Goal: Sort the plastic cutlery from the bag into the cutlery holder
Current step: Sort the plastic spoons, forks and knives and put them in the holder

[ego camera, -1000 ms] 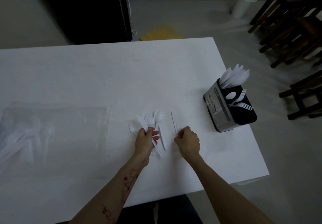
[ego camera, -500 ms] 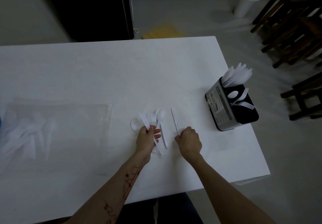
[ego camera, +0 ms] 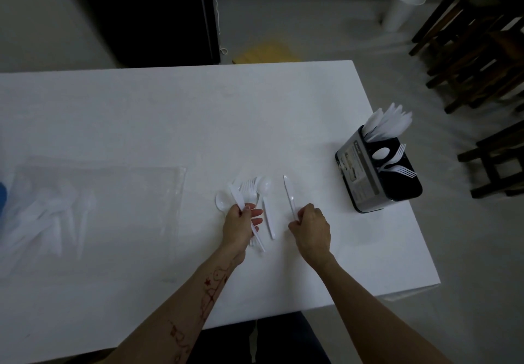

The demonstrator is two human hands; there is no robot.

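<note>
Right now the right hand (ego camera: 310, 229) pinches the handle of a knife (ego camera: 289, 193) lying on the table (ego camera: 170, 114). Meanwhile the left hand (ego camera: 241, 226) grips a bunch of cutlery (ego camera: 246, 191). Far left lies the bag (ego camera: 93, 210); the holder (ego camera: 374, 176) stands near the right edge, partly filled.

Two bare hands are over the white table (ego camera: 170, 114). The left hand (ego camera: 237, 223) closes on one white plastic knife (ego camera: 236, 196); just beside it lie two white plastic spoons (ego camera: 221, 201), (ego camera: 266, 205) and a small bunch of white plastic forks (ego camera: 249, 188), too blurred to count. The right hand (ego camera: 311, 226) pinches one more white plastic knife (ego camera: 289, 195). Far right of it stands one black and silver cutlery holder (ego camera: 365, 182). Far left of the left hand lies one clear plastic bag (ego camera: 113, 193).
</note>
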